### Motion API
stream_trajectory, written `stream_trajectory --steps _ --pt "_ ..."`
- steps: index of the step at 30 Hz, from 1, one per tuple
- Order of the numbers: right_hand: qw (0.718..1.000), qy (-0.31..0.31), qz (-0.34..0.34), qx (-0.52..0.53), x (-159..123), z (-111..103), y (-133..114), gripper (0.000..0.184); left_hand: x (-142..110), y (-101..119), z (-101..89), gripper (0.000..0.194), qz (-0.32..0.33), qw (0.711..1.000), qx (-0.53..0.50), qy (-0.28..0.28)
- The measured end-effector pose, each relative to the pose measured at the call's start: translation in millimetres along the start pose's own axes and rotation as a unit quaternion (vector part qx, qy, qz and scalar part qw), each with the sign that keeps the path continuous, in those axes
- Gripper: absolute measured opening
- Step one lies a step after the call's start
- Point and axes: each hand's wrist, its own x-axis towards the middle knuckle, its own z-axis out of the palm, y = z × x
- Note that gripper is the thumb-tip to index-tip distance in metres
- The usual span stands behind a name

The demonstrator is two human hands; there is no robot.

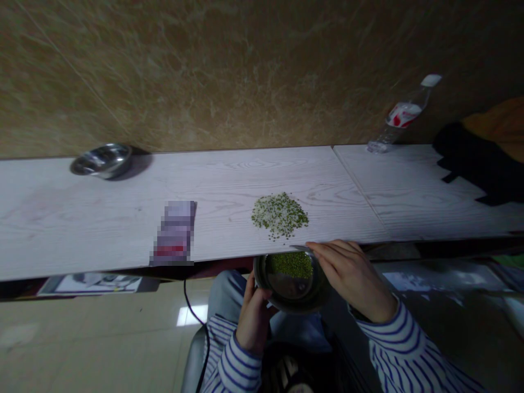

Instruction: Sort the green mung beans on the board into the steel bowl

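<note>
My left hand (255, 314) grips the left side of a round metal bowl (289, 308), its thumb over the rim. The bowl is held below the table's front edge, above my lap. Small green beans (295, 265), which look like mung beans, lie in it, mostly toward the far side. My right hand (347, 273) is at the table edge, over the bowl's right side. Its closed fingertips pinch a thin grey strip (302, 248) of unclear kind. On the table just beyond sits a flat pile (280, 214) of green beans mixed with white grains like rice.
A second metal bowl (102, 162) stands at the back left of the pale wooden table (221, 202). Left of the pile lies a blurred-out flat item (175, 232). A plastic bottle (403, 115) and a dark and orange cloth item (483, 150) are at the right. A black cable (203, 322) hangs down.
</note>
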Motion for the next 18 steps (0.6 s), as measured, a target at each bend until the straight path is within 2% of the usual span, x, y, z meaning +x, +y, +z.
stream_trajectory --steps 11,18 --pt "0.998 0.013 0.048 -0.042 9 10 10 0.03 -1 4 -1.6 0.066 0.01 1.0 0.002 0.0" --pt "0.998 0.013 0.043 -0.04 14 12 8 0.03 0 3 -1.2 0.061 0.005 1.0 0.004 -0.006"
